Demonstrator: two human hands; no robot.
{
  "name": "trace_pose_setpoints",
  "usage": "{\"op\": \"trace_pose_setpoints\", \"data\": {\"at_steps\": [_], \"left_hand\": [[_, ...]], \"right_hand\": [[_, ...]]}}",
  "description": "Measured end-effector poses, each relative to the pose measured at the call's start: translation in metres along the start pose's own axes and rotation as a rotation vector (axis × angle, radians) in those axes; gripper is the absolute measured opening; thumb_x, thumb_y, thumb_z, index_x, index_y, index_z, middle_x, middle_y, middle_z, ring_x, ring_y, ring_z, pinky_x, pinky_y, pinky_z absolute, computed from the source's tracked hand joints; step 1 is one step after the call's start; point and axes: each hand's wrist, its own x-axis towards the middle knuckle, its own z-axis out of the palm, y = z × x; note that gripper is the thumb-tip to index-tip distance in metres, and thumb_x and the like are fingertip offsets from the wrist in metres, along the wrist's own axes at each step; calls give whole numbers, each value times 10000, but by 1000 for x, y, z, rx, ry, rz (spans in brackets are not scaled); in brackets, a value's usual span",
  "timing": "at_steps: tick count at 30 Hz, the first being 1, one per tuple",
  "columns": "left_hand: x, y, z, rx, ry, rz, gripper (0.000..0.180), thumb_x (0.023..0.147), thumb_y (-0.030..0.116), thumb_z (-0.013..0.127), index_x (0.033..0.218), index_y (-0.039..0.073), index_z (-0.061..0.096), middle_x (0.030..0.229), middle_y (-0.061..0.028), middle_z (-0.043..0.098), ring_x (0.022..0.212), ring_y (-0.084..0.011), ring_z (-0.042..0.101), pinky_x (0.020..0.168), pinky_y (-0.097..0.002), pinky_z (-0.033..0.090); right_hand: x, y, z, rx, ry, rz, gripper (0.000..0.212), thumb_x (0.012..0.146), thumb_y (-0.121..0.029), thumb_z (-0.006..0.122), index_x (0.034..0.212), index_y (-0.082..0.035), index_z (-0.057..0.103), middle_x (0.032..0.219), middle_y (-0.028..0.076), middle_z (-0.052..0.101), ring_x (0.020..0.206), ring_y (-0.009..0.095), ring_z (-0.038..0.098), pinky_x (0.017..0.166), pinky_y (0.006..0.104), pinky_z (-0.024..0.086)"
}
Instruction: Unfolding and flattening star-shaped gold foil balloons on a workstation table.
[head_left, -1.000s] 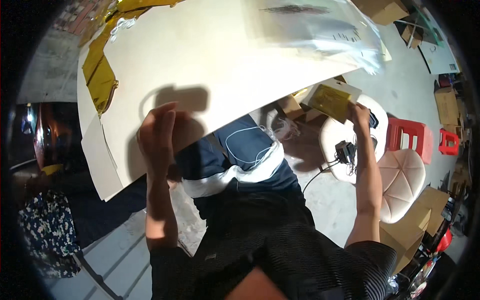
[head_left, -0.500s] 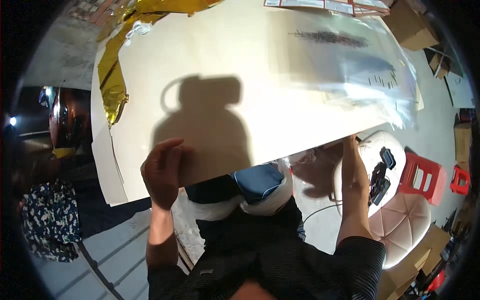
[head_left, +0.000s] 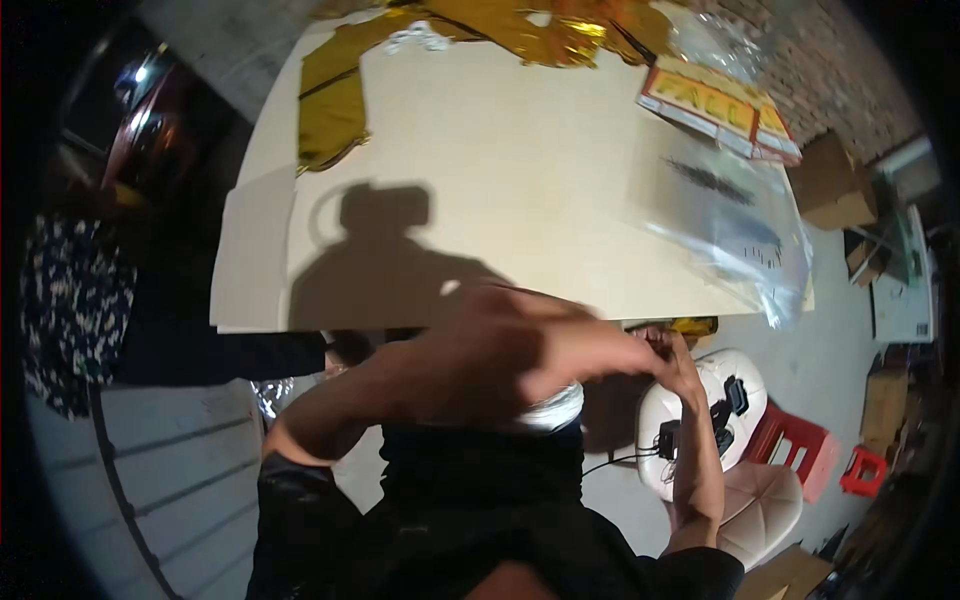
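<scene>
Smooth tabletop had two red stools rightward; near its front edge, left hand, right hand, gold packet; finger state unclear.

Rough brick wall, grey floor, red plastic stools near pale cushioned seats.

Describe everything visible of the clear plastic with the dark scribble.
The clear plastic looks thin, glossy and wrinkled, a dark scribble-like patch and short dark strokes showing on or through it. It lies spread on the pale tabletop's right side, nearer than the yellow-and-red packaging, one corner reaching the front edge. One layer or several: unclear.
</scene>
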Motion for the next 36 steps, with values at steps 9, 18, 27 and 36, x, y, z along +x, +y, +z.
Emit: {"op": "trace_pose_setpoints", "data": {"at_steps": [9,18,27,36], "left_hand": [[19,97,-29,4,47,570,187,978,92,580,1108,11,687,921,-145,710,709,-162,709,605,-272,603],[-16,103,-83,228,280,536,255,1042,164,513,1026,-41,665,891,-180,673,629,-173,684,569,-299,576],[-25,-61,-81,312,289,-87,206,901,72,714,1097,12,726,953,-129,768,837,-216,759,728,-327,607],[-41,-111,-70,189,259,-329,172,928,99,690,1077,27,738,877,-118,751,659,-193,715,628,-319,570]], "right_hand": [[-9,-169,79,-549,-49,-251,144,981,-81,648,983,55,696,873,116,725,744,197,674,702,328,547],[60,-216,92,-848,119,-600,108,917,-49,696,1013,-12,729,891,134,745,604,214,656,559,332,502],[208,-242,81,-1113,205,-736,279,887,-111,711,1150,-18,700,1160,179,717,1005,379,702,871,443,578],[333,-238,33,-1489,323,-1035,471,914,-86,550,1370,33,536,1315,262,622,1180,397,630,1008,457,520]]}}
